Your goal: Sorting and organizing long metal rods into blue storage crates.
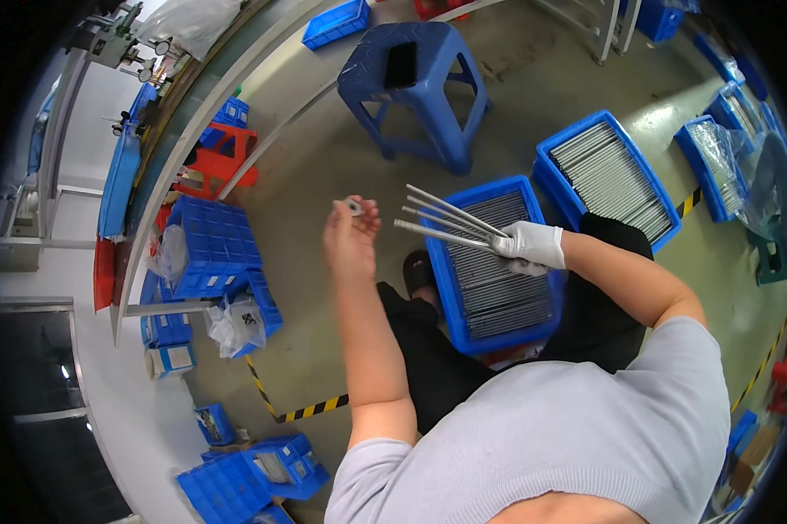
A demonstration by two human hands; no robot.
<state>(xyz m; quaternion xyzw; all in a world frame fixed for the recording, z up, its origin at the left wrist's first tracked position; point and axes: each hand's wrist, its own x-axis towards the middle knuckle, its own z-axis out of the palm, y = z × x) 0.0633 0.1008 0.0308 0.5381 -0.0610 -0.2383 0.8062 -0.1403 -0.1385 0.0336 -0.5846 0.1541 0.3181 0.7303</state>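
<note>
Grasps several slim metal rods (446,235) in the white-gloved right hand (531,244), with fingers closed round them, over the right edge of a rod-filled blue crate (509,339), extending past its left edge. Pinches a small pale piece (352,207) in the bare left hand (352,232), left of that crate. Has a second crate (551,181) by the far right corner.

- Rods (455,210), 1 o'clock: metal, smooth, dull sheen.
- Glove (544,246), 3 o'clock: white cloth, matt.
- Tub (507,340), 3 o'clock: smooth blue plastic.
- Stool (365,68), 12 o'clock: blue plastic, mostly matt.
- Phone (401,65), 12 o'clock: glossy black.
- Bag (227,327), 8 o'clock: crinkled, see-through plastic.
- Floor (306,306): smooth, shiny towards 2 o'clock.
- Sweater (559,419), 5 o'clock: matt knit, ribbed edge.
</note>
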